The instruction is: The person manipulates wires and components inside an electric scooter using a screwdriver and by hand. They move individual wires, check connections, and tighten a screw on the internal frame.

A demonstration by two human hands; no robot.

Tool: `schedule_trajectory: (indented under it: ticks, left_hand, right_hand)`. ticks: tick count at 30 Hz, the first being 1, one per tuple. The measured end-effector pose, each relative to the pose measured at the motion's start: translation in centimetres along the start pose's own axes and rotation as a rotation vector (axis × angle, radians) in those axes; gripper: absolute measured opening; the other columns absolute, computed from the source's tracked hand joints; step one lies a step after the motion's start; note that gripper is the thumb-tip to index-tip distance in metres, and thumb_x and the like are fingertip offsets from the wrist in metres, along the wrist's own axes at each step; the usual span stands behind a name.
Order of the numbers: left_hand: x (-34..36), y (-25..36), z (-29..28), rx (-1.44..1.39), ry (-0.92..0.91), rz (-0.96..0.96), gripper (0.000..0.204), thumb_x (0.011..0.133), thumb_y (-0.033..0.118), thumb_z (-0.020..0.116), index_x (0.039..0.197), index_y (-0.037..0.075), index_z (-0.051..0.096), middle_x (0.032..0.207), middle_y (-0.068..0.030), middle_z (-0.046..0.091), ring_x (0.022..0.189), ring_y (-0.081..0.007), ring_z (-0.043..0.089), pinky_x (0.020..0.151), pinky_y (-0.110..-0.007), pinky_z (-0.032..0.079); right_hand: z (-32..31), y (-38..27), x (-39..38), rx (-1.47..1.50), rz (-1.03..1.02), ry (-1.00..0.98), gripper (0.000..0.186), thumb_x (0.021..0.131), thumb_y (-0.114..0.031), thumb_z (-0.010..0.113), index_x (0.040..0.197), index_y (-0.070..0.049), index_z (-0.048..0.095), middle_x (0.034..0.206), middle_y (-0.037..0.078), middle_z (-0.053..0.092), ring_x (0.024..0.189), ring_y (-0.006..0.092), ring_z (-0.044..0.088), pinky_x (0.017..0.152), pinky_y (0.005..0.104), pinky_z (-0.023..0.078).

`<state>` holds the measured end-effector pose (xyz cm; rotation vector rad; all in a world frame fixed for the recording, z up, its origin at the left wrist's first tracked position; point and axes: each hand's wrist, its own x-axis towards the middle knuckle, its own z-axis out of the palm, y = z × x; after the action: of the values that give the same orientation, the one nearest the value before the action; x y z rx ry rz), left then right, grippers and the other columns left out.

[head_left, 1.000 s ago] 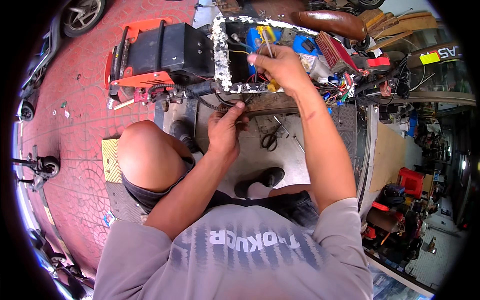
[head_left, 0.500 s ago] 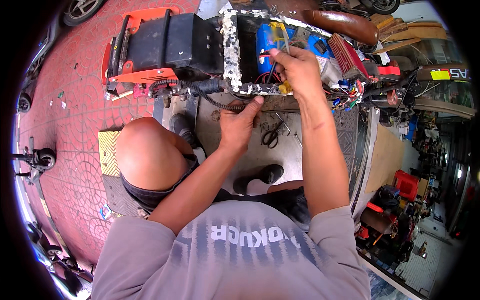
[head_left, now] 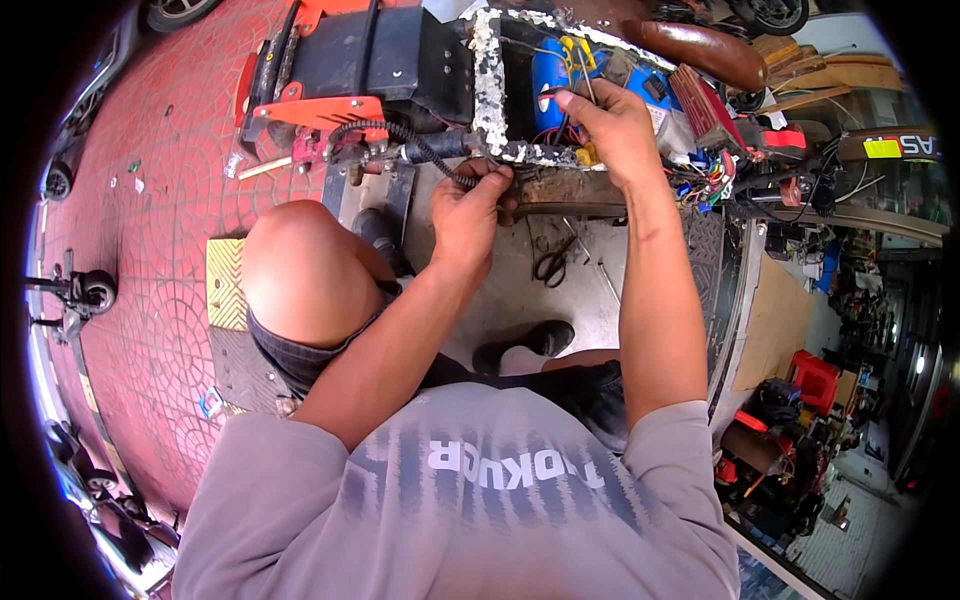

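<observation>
My left hand (head_left: 468,215) is closed around the end of a black corrugated cable sleeve (head_left: 425,150), just below the chipped white-and-black frame (head_left: 488,75). Inside that frame lie a blue battery pack (head_left: 548,75) and loose wires. Over the pack, my right hand (head_left: 618,128) has thumb and fingers pinched together. A thin, metal-looking piece (head_left: 586,75) rises by its fingers, close to yellow parts (head_left: 572,48); exactly what the fingers grip is unclear. A second blue part (head_left: 650,88) sits right of the hand.
A black box (head_left: 375,70) with orange brackets (head_left: 320,112) extends left. Colourful wire connectors (head_left: 705,185) bunch at the right, by a dark red finned block (head_left: 705,105). Black-handled scissors (head_left: 550,268) and thin metal tools (head_left: 610,282) lie on the floor. A brown seat (head_left: 700,52) is behind.
The view has shifted, so the frame appears farther right and higher. My left hand still grips the sleeve, and my right hand stays pinched over the battery pack.
</observation>
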<state>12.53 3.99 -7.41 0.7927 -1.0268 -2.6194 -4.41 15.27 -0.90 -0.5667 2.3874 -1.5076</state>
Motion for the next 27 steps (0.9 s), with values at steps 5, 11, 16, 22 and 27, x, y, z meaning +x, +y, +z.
schedule_trajectory:
  ticks: [5, 11, 16, 22, 27]
  left_hand:
    - [0.7, -0.1, -0.5, 0.136, 0.021, -0.071, 0.008, 0.095, 0.015, 0.068, 0.093, 0.008, 0.068, 0.085, -0.0043, 0.070, 0.069, -0.0142, 0.064, 0.056, -0.031, 0.049]
    - [1.3, 0.8, -0.3, 0.165, 0.067, -0.159, 0.013, 0.095, 0.015, 0.071, 0.087, 0.006, 0.070, 0.080, -0.0064, 0.072, 0.066, -0.0143, 0.064, 0.053, -0.029, 0.049]
    - [1.6, 0.6, -0.3, 0.189, 0.054, -0.170, 0.007, 0.096, 0.010, 0.068, 0.096, 0.004, 0.071, 0.085, -0.0090, 0.074, 0.070, -0.0175, 0.069, 0.058, -0.032, 0.054]
    - [1.9, -0.1, -0.2, 0.015, 0.037, -0.109, 0.006, 0.096, 0.006, 0.068, 0.097, 0.000, 0.069, 0.086, -0.0128, 0.075, 0.070, -0.0208, 0.072, 0.063, -0.033, 0.060]
    - [2.2, -0.7, -0.5, -0.001, -0.006, -0.003, 0.008, 0.097, 0.007, 0.068, 0.099, -0.001, 0.068, 0.090, -0.0138, 0.074, 0.076, -0.0235, 0.075, 0.065, -0.034, 0.063]
  right_hand:
    - [-0.4, 0.5, 0.4, -0.130, 0.026, -0.034, 0.031, 0.090, -0.028, 0.075, 0.076, -0.001, 0.069, 0.062, 0.001, 0.060, 0.059, 0.0098, 0.052, 0.056, 0.0308, 0.042]
    - [0.5, 0.3, 0.1, -0.168, 0.082, 0.125, 0.030, 0.088, -0.028, 0.075, 0.075, -0.001, 0.071, 0.066, 0.007, 0.067, 0.061, 0.0146, 0.061, 0.059, 0.0335, 0.046]
    - [0.7, 0.9, 0.0, -0.207, -0.048, 0.215, 0.029, 0.090, -0.022, 0.077, 0.071, -0.002, 0.066, 0.064, 0.001, 0.061, 0.053, 0.0076, 0.050, 0.049, 0.0275, 0.036]
    - [0.5, 1.3, -0.3, -0.248, -0.119, 0.312, 0.030, 0.089, -0.023, 0.078, 0.072, -0.001, 0.066, 0.064, 0.002, 0.062, 0.055, 0.0087, 0.053, 0.051, 0.0279, 0.041]
    - [0.7, 1.3, -0.8, -0.181, -0.151, 0.399, 0.033, 0.083, -0.030, 0.078, 0.075, 0.001, 0.069, 0.060, 0.015, 0.061, 0.057, 0.0254, 0.056, 0.062, 0.0412, 0.046]
